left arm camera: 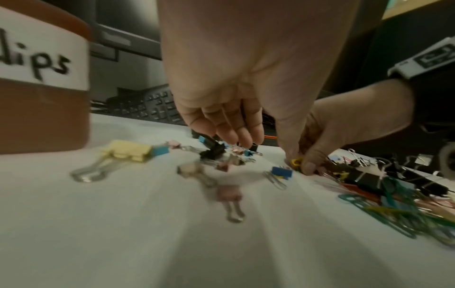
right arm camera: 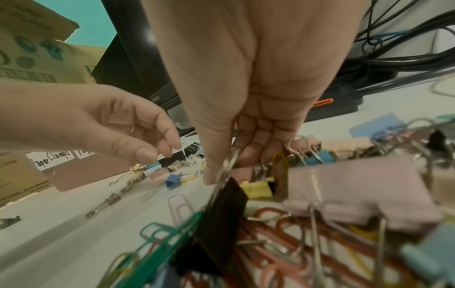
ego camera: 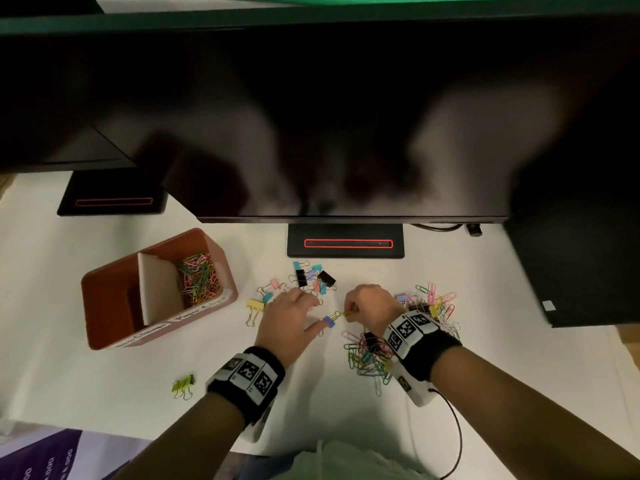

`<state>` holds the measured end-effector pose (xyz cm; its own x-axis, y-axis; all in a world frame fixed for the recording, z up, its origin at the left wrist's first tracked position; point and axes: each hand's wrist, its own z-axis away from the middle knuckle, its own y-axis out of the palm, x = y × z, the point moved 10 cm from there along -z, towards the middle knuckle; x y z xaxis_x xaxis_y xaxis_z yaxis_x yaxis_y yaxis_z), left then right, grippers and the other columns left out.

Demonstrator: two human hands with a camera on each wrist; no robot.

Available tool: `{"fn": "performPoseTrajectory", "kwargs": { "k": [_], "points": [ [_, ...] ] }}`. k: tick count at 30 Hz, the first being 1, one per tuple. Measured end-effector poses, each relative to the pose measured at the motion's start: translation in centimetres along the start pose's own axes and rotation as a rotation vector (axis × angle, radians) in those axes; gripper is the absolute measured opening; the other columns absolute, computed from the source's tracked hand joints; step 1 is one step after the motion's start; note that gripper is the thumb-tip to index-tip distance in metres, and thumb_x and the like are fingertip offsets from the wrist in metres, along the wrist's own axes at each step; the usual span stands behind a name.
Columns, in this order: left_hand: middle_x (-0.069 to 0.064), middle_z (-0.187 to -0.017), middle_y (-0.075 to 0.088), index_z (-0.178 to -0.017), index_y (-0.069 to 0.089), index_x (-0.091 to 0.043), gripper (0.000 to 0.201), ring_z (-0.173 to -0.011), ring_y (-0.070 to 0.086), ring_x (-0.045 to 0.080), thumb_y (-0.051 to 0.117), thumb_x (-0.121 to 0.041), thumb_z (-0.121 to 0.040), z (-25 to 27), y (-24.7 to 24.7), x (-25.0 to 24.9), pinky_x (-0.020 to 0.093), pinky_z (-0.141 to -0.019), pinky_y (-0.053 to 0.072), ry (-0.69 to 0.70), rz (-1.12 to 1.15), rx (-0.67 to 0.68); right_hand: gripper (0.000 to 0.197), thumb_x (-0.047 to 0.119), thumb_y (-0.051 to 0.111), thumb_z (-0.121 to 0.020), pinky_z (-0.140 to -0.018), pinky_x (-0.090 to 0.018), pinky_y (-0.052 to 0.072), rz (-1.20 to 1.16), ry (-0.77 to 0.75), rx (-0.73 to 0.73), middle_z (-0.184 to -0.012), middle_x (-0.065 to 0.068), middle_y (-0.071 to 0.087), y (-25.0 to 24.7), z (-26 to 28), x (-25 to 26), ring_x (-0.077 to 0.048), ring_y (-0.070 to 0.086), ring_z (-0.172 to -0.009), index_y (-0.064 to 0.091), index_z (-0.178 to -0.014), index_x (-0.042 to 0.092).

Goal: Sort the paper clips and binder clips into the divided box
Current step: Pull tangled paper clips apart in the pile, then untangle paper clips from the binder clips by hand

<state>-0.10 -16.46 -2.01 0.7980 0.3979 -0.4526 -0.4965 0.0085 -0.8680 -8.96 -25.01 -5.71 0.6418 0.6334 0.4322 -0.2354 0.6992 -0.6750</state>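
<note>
The red-brown divided box (ego camera: 104,306) stands at the left, with coloured paper clips (ego camera: 199,278) in its right compartment. My right hand (ego camera: 348,313) (left arm camera: 305,165) pinches a yellow paper clip (ego camera: 345,313) (left arm camera: 296,161) just above the white table. My left hand (ego camera: 313,313) (left arm camera: 236,134) hovers palm down beside it; its fingers hang relaxed and hold nothing. Its thumb reaches to a small blue binder clip (ego camera: 329,320) (left arm camera: 282,172) (right arm camera: 173,180) lying between the hands. A mixed pile of paper clips and binder clips (ego camera: 370,355) (right arm camera: 295,224) lies under my right wrist.
A cluster of binder clips (ego camera: 311,277) lies behind the hands, a yellow binder clip (ego camera: 255,304) to their left, a green one (ego camera: 183,386) near the front edge. A dark monitor (ego camera: 346,133) overhangs the table on its stand (ego camera: 346,243). A dark case (ego camera: 571,271) flanks the right.
</note>
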Motion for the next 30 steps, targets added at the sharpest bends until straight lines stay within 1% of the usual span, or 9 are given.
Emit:
{"fn": "performPoseTrajectory", "kwargs": {
  "k": [2, 5, 8, 10, 14, 17, 20, 27, 30],
  "points": [
    [-0.004, -0.105, 0.060, -0.105, 0.061, -0.022, 0.035, -0.098, 0.054, 0.017, 0.061, -0.046, -0.080, -0.5, 1.7, -1.2, 0.036, -0.084, 0.045, 0.013, -0.032, 0.074, 0.021, 0.019, 0.058, -0.089, -0.089, -0.031, 0.045, 0.023, -0.014, -0.012, -0.113, -0.008, 0.059, 0.1, 0.1, 0.0, -0.025, 0.057, -0.102, 0.065, -0.107, 0.012],
    [-0.003, -0.105, 0.059, -0.103, 0.061, -0.022, 0.026, -0.100, 0.054, 0.020, 0.059, -0.035, -0.081, -1.1, 3.0, -1.7, 0.033, -0.084, 0.042, -0.035, -0.062, 0.117, 0.021, 0.020, 0.056, -0.088, -0.090, -0.033, 0.044, 0.040, -0.039, -0.035, -0.112, -0.007, 0.061, 0.0, 0.5, 0.1, -0.025, 0.056, -0.104, 0.065, -0.106, 0.014],
    [-0.001, -0.095, 0.063, -0.096, 0.064, -0.019, 0.018, -0.092, 0.057, 0.020, 0.063, -0.027, -0.079, -1.4, 1.9, -1.4, 0.032, -0.081, 0.046, -0.068, 0.038, 0.063, 0.020, 0.025, 0.053, -0.090, -0.095, -0.033, 0.040, 0.103, -0.072, -0.045, -0.111, -0.002, 0.064, -0.8, 1.0, 0.4, -0.022, 0.055, -0.105, 0.063, -0.107, 0.018],
    [0.000, -0.093, 0.062, -0.098, 0.062, -0.019, 0.021, -0.087, 0.057, 0.018, 0.066, -0.024, -0.078, -1.3, 0.1, -0.7, 0.033, -0.079, 0.050, -0.083, 0.118, -0.013, 0.020, 0.026, 0.051, -0.092, -0.095, -0.033, 0.039, 0.090, -0.084, -0.077, -0.109, -0.001, 0.066, -1.7, 1.5, 0.3, -0.021, 0.057, -0.104, 0.062, -0.107, 0.019],
    [0.000, -0.103, 0.056, -0.107, 0.060, -0.019, 0.030, -0.095, 0.053, 0.017, 0.066, -0.011, -0.079, -0.4, -1.9, 0.5, 0.032, -0.086, 0.048, -0.045, 0.094, -0.073, 0.021, 0.031, 0.052, -0.091, -0.096, -0.033, 0.039, 0.092, -0.114, -0.120, -0.107, 0.002, 0.068, -1.7, 2.7, 0.6, -0.018, 0.059, -0.101, 0.061, -0.109, 0.024],
    [-0.001, -0.108, 0.057, -0.110, 0.061, -0.021, 0.036, -0.100, 0.053, 0.019, 0.067, -0.009, -0.076, 0.1, -0.2, -1.0, 0.035, -0.089, 0.047, 0.116, 0.006, 0.059, 0.025, 0.034, 0.052, -0.090, -0.099, -0.038, 0.035, 0.176, -0.118, -0.103, -0.108, 0.002, 0.068, 0.0, 3.0, 1.5, -0.020, 0.058, -0.103, 0.060, -0.113, 0.026],
    [-0.001, -0.116, 0.056, -0.120, 0.056, -0.020, 0.044, -0.106, 0.050, 0.020, 0.066, -0.013, -0.078, 0.3, 2.6, -2.4, 0.034, -0.092, 0.041, 0.201, -0.085, 0.227, 0.024, 0.032, 0.052, -0.091, -0.096, -0.042, 0.036, 0.327, -0.090, -0.083, -0.105, -0.002, 0.069, 1.9, 2.9, 2.1, -0.024, 0.059, -0.102, 0.059, -0.110, 0.021],
    [0.009, -0.094, 0.062, -0.096, 0.063, -0.009, 0.014, -0.089, 0.057, 0.026, 0.060, -0.017, -0.085, -1.6, 3.5, -3.4, 0.037, -0.081, 0.046, 0.194, -0.052, 0.244, 0.021, 0.029, 0.057, -0.089, -0.097, -0.041, 0.035, 0.247, -0.043, -0.100, -0.112, -0.003, 0.059, 1.8, 2.7, 1.5, -0.025, 0.054, -0.106, 0.062, -0.107, 0.019],
    [0.009, -0.091, 0.062, -0.093, 0.065, -0.009, 0.013, -0.087, 0.057, 0.025, 0.057, -0.018, -0.088, -1.6, 3.7, -2.9, 0.031, -0.078, 0.044, 0.167, -0.024, 0.247, 0.018, 0.028, 0.058, -0.089, -0.096, -0.039, 0.037, 0.240, -0.074, -0.094, -0.111, -0.003, 0.061, 1.9, 2.6, 1.7, -0.023, 0.054, -0.107, 0.064, -0.104, 0.020]
  ]
}}
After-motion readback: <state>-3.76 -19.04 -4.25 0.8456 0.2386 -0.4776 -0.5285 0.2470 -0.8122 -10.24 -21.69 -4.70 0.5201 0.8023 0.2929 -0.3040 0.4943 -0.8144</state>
